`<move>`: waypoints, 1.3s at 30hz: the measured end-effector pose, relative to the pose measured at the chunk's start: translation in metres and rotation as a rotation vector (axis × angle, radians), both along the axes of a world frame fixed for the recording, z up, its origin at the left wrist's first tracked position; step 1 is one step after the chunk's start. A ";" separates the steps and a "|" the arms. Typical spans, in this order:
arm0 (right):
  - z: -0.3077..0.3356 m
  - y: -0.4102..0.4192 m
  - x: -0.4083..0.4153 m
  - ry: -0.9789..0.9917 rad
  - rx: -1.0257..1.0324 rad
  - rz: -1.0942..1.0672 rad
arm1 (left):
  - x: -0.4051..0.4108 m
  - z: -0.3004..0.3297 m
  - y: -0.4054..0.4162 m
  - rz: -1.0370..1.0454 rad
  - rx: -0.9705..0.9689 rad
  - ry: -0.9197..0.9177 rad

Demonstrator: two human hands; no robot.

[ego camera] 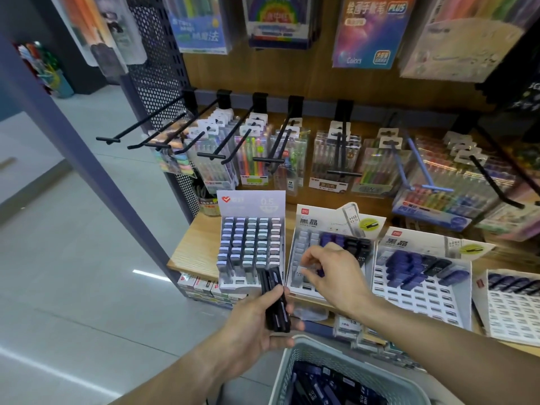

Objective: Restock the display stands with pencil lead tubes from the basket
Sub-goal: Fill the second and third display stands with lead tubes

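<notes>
Fingers of our left hand (257,320) curl round a bundle of dark tubes (274,302), held upright at about six o'clock in the view, just above the basket rim. Our right hand (333,270) reaches forward over the middle display stand (330,252), just right of centre; its fingertips are drawn together in a pinch low over the slots, and we think something small and dark sits between them, though blur keeps us from saying what.

The middle stand holds pale tubes in its left columns and blue and black ones along its top rows. At nine o'clock from it stands the left display stand (251,247), nearly full of grey and pale-blue capped tubes. At three o'clock lies the right display stand (420,276), with blue and black tubes across its upper rows and open slots below. A fourth tray (514,305) shows at the far right edge.

The basket (344,372), pale grey and perforated, sits at six o'clock, with more dark tubes inside. Beyond the stands, at twelve o'clock, pen packs (336,159) hang on black hooks (163,118) above the wooden shelf (198,247).
</notes>
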State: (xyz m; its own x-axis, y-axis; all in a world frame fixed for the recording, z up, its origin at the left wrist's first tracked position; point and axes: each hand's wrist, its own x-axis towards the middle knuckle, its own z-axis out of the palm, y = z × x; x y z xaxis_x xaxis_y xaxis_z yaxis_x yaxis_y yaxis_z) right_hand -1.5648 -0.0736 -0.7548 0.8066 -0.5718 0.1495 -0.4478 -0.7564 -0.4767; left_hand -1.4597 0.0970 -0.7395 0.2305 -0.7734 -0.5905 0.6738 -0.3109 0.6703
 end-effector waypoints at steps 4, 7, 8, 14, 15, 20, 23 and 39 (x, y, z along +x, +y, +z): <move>-0.007 0.003 0.001 0.009 -0.050 0.013 | 0.001 0.000 0.003 0.036 0.008 -0.059; -0.012 0.002 0.006 -0.038 -0.117 0.070 | 0.000 0.000 0.004 0.039 0.005 -0.138; -0.015 0.002 0.009 -0.046 -0.136 0.085 | -0.001 0.000 0.004 0.038 0.004 -0.160; -0.015 0.003 0.017 -0.023 -0.125 0.063 | -0.004 0.004 0.003 0.015 -0.004 -0.250; -0.014 0.004 0.016 -0.001 -0.125 0.067 | -0.005 0.005 0.003 0.016 -0.002 -0.248; -0.010 0.005 0.006 0.097 -0.076 0.066 | -0.007 0.008 0.002 0.011 -0.005 -0.228; 0.011 0.005 0.007 -0.026 0.130 -0.041 | -0.009 0.009 0.000 0.001 0.005 -0.233; 0.078 -0.022 -0.069 -0.394 0.952 -0.242 | -0.038 0.021 -0.039 -0.099 -0.048 -0.191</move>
State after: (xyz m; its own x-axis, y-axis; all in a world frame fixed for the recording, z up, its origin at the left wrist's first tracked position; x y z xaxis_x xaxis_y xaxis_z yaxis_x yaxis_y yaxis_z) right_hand -1.6338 -0.0960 -0.6771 0.6475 -0.7300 -0.2186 -0.2216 0.0941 -0.9706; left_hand -1.4977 0.0580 -0.7186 0.2564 -0.8238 -0.5056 0.5012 -0.3340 0.7983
